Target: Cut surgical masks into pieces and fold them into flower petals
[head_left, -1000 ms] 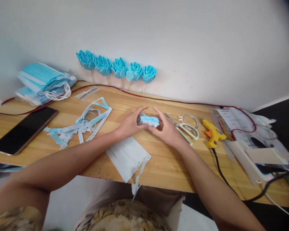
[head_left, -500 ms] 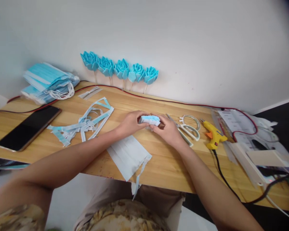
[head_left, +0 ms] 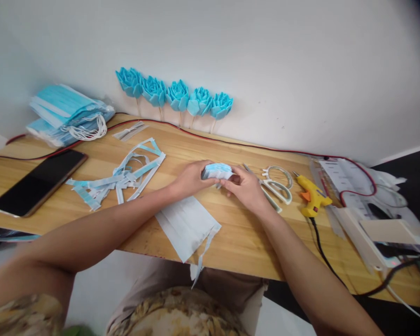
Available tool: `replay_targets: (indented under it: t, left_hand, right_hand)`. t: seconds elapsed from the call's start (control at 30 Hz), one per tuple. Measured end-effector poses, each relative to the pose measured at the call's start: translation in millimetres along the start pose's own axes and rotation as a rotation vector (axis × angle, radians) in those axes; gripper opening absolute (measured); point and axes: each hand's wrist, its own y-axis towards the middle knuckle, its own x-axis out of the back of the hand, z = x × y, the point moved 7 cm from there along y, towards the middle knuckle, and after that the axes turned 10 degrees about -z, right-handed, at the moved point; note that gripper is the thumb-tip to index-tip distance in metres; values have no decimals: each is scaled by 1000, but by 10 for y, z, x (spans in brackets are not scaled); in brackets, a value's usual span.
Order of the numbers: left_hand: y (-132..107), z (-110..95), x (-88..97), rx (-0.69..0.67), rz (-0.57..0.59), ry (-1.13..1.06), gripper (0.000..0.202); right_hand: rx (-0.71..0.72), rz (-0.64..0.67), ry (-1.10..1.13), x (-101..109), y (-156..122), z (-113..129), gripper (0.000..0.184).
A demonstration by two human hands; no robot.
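Between my two hands, just above the table, is a small stack of pale blue and white mask-fabric pieces (head_left: 218,171). My left hand (head_left: 192,178) grips its left end, thumb along the near side and fingers behind. At the right end, my right hand (head_left: 244,187) pinches the stack with thumb and fingers. A flat white piece of mask fabric (head_left: 187,226) lies below my hands, a thin strip hanging from its corner over the table edge. Scissors (head_left: 275,191) with pale handles rest beside my right hand, their blades partly hidden behind it.
Cut mask strips (head_left: 126,177), a phone (head_left: 38,184) and a pile of masks (head_left: 66,114) lie on the left. Several blue flowers on sticks (head_left: 178,95) lean on the wall. To the right are a tape roll (head_left: 280,176), a yellow glue gun (head_left: 312,196) and a white power strip (head_left: 362,242).
The stack is tilted a little differently, with more of its layered edges showing. My right hand's fingers have shifted slightly on its right end. The whole view has moved a bit.
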Motion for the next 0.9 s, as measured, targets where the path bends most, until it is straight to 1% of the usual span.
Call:
replay_targets:
  t: [0.1, 0.2, 0.27, 0.33, 0.43, 0.47, 0.53, 0.57, 0.6, 0.67, 0.7, 0.77, 0.9]
  left_hand:
    - [-2, -8, -19, -30, 15, -27, 33]
    - [-6, -2, -22, -29, 4, -41, 29]
    - [-4, 25, -13, 19, -10, -65, 21]
    - [1, 71, 5, 104, -26, -112, 17]
    - [3, 125, 27, 218, -40, -203, 20]
    - [2, 120, 26, 225, -32, -218, 21]
    - [-4, 64, 18, 167, -9, -208, 18]
    - [-11, 17, 16, 112, -3, -197, 20]
    - [-23, -32, 14, 55, -2, -188, 26]
    - [-54, -101, 2, -15, 2, -180, 46]
    - [-69, -116, -12, -21, 14, -184, 55]
    - [-82, -113, -24, 2, 26, -196, 64]
    - [-32, -47, 69, 81, -79, -278, 63]
  right_hand:
    - [-20, 3, -11, -14, -11, -12, 38]
    - [-36, 9, -5, -30, -19, -30, 42]
    - [-50, 21, 19, -40, -22, -45, 45]
    - [-57, 38, 10, -45, -23, -55, 45]
    - [17, 26, -64, -10, -24, 1, 47]
    - [59, 14, -85, 7, -27, 38, 50]
    - [132, 2, -107, 28, -42, 110, 60]
    - [156, 8, -112, 28, -51, 136, 65]
    - [175, 18, -112, 22, -61, 157, 68]
    - [199, 36, -106, 6, -76, 180, 68]
    - [203, 36, -105, 3, -80, 181, 66]
    - [195, 6, -94, 17, -74, 167, 61]
    - [108, -94, 8, 92, -37, 87, 59]
